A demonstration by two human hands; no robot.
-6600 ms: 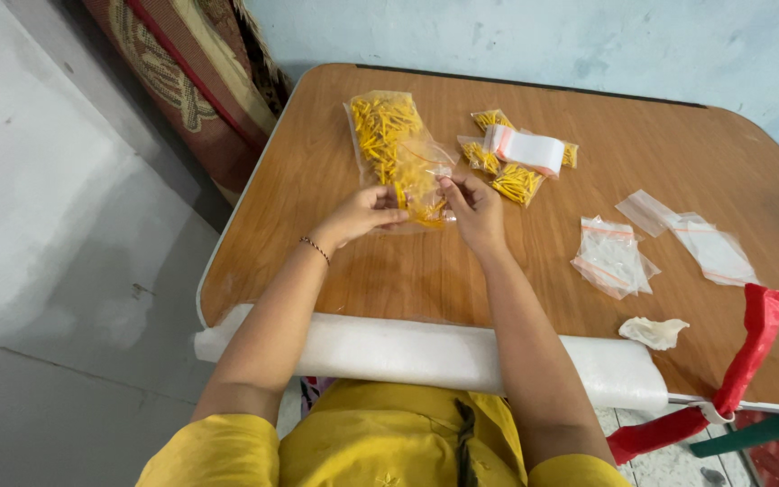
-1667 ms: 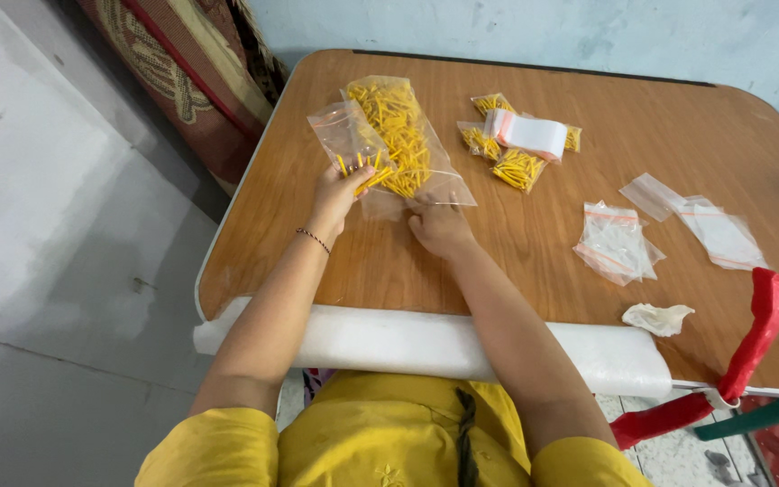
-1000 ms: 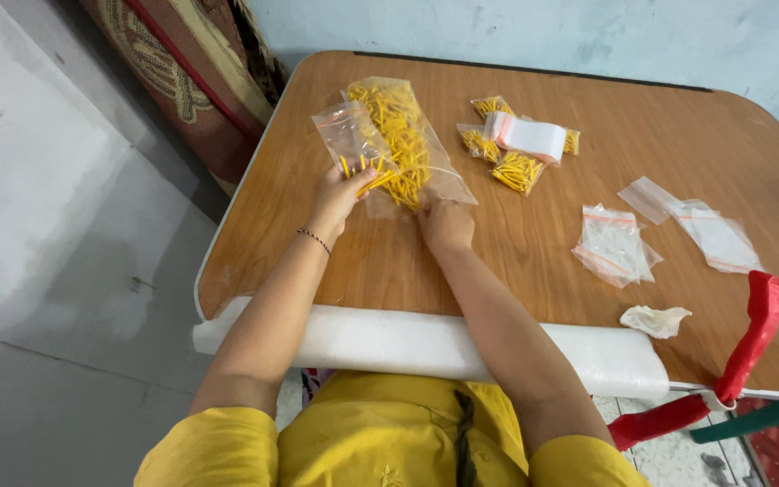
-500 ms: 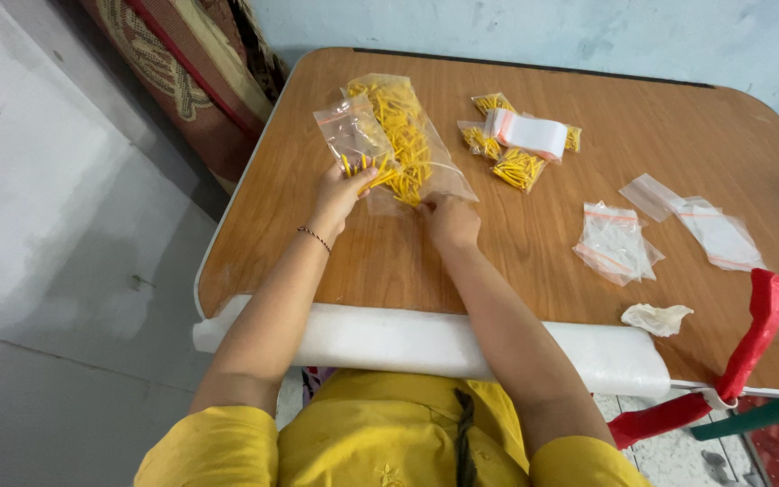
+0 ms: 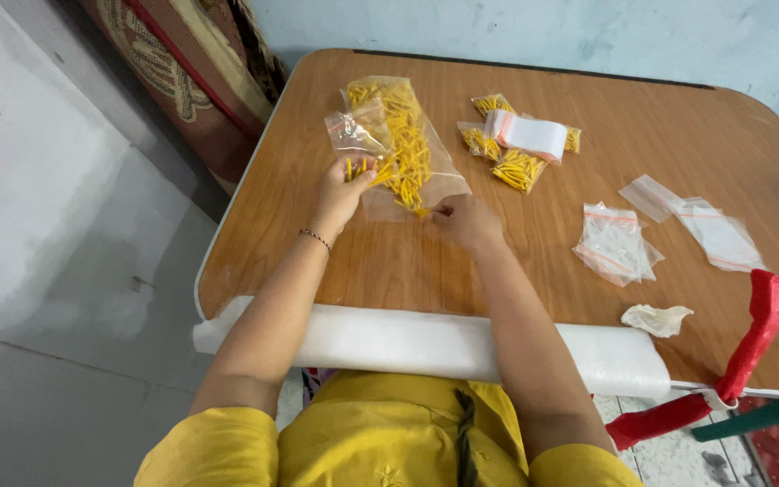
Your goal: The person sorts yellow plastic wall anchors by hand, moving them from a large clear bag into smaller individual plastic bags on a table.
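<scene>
Rt hand (image 5: 466, 219) shifted to bag (image 5: 407, 149), lengthwise away.

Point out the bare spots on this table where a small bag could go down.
Bare wood: the far right corner of the table beyond the empty bags, and the near strip between the hands and the white roll. Crowded: around the big bag and filled packets.

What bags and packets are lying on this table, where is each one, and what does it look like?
Large clear plastic bag of yellow sticks: far left of the table, by both hands.
Small clear zip bag: above the left hand, which holds a few yellow sticks.
Small filled packets of yellow sticks: far middle, under a white strip.
Stack of empty clear zip bags with red lines: right of the right hand.
Two more empty clear bags: far right.
</scene>
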